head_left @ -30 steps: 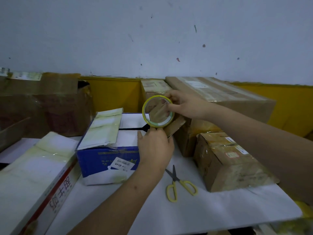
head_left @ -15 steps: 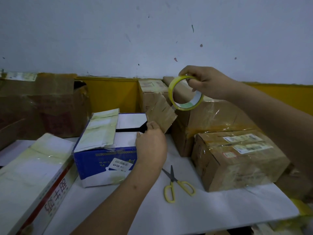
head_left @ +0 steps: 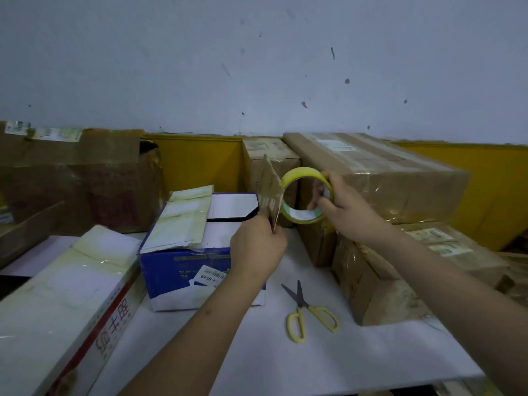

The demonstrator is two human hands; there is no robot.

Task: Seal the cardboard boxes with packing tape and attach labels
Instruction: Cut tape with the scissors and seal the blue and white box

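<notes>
Left hand (head_left: 257, 247): you pinch the cardboard piece (head_left: 270, 192) upright above the blue box (head_left: 183, 270).
Right hand (head_left: 347, 211): you grip the tape roll (head_left: 305, 199), touching the card's edge.
Advice: find the tape's end; keep the card steady.
Scissors (head_left: 310, 312): on the table, near.

Seen from a single head-worn wide-angle camera, looking forward and slightly down across a white table (head_left: 357, 364) toward a pale wall (head_left: 257, 67); forearms entering from the bottom edge, hands close in mid-frame, boxes ranged along the wall beyond.
</notes>
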